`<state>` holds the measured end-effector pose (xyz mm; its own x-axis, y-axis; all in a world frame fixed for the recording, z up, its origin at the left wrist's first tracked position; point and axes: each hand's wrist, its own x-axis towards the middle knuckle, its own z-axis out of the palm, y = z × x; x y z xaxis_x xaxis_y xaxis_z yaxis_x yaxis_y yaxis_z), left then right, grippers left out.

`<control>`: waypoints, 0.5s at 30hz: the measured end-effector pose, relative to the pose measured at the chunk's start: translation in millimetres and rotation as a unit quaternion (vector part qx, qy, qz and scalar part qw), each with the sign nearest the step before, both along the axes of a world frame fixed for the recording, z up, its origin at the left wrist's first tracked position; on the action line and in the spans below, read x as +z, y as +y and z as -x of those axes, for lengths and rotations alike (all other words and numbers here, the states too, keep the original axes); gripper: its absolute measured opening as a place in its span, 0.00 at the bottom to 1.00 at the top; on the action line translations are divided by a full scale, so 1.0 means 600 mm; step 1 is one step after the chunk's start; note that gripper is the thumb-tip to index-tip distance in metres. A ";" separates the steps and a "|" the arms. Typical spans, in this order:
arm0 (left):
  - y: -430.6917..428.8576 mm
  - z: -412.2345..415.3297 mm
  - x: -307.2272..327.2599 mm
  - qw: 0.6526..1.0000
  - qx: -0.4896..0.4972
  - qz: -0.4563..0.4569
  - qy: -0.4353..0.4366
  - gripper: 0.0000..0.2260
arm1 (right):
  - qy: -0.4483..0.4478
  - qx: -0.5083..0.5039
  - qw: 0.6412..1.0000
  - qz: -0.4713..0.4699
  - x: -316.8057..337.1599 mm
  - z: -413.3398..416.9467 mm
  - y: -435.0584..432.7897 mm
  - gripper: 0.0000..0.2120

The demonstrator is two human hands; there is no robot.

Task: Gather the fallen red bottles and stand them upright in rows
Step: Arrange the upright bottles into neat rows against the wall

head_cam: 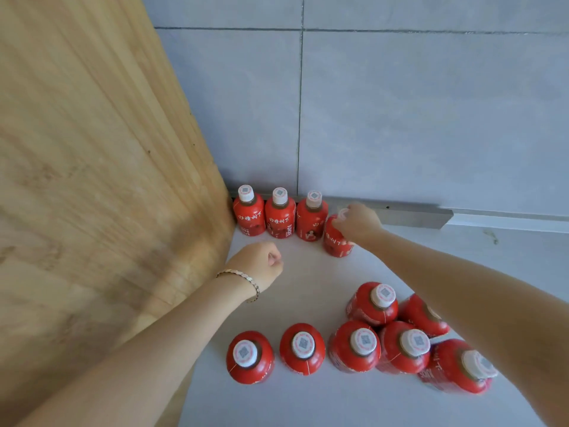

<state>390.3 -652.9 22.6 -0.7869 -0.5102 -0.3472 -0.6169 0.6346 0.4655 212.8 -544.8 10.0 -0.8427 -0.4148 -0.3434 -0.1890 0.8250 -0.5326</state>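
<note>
Red bottle (pixel 336 238) tilts in right hand (pixel 357 224), fingers closed around its top; fourth beside three by the wall | left hand (pixel 261 265) curled, holding nothing | bare counter (pixel 308 269) between rows

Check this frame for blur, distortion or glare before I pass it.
Head view: the right hand and the bottle it grips are motion-blurred; the wide lens bends the wooden panel and wall tiles; the light is soft and even, with faint shadows and no glare; the near bottle caps are sharp.
</note>
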 end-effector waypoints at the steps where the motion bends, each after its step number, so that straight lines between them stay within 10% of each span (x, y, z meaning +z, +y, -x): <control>1: -0.003 -0.010 -0.001 1.000 0.009 -0.002 -0.007 0.09 | 0.004 -0.013 1.000 0.008 -0.005 0.009 -0.005 0.09; 8: -0.007 -0.058 -0.010 0.999 0.035 -0.004 -0.037 0.09 | 0.007 -0.039 0.998 0.057 -0.007 0.030 0.000 0.17; 15: 0.025 -0.092 0.011 0.998 0.019 0.003 -0.064 0.11 | 0.047 0.216 0.969 -0.111 0.060 -0.051 0.092 0.16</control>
<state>445.6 -637.8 29.2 -0.7164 -0.5410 -0.4404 -0.6946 0.6124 0.3776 243.6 -489.5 45.7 -0.6382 -0.6613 -0.3942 -0.5819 0.7496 -0.3154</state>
